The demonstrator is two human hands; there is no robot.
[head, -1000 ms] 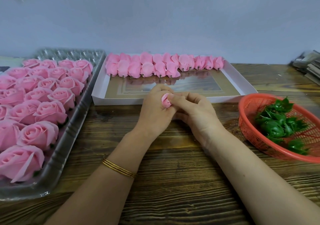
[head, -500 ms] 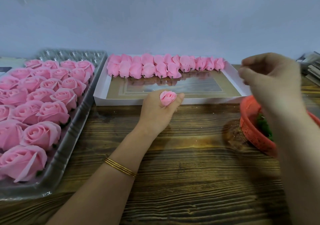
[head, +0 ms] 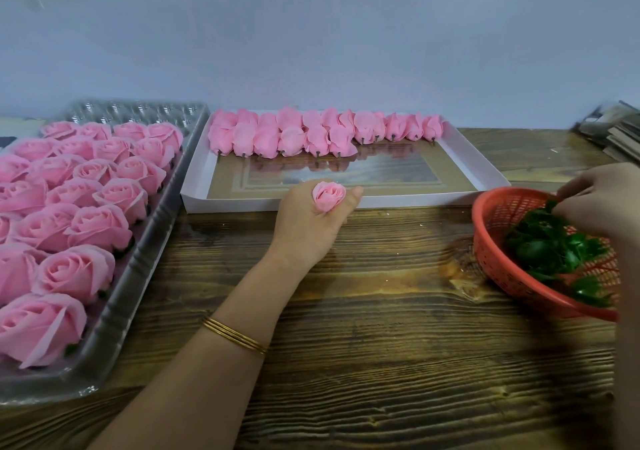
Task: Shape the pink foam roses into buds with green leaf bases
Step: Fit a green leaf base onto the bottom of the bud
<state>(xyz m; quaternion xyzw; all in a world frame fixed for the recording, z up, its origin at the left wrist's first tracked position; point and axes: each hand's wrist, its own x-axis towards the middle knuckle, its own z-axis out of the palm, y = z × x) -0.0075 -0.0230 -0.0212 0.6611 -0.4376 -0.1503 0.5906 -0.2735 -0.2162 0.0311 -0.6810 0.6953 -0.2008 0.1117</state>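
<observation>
Head view: left hand (head: 304, 228) pinching soft, light foam bud (head: 329, 196) at base, likely crushable; right hand (head: 602, 203) among leaves (head: 540, 252) in basket (head: 491, 248), grip unclear

A rolled pink foam bud (head: 329, 196) stands upright in the left hand (head: 304, 228); open pink foam roses (head: 74, 207) fill a clear tray (head: 138, 276); green leaf bases (head: 550, 248) heap in a red basket (head: 485, 241).

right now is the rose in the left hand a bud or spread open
Bud: the pink foam rose in the left hand has petals wrapped tight.
</observation>
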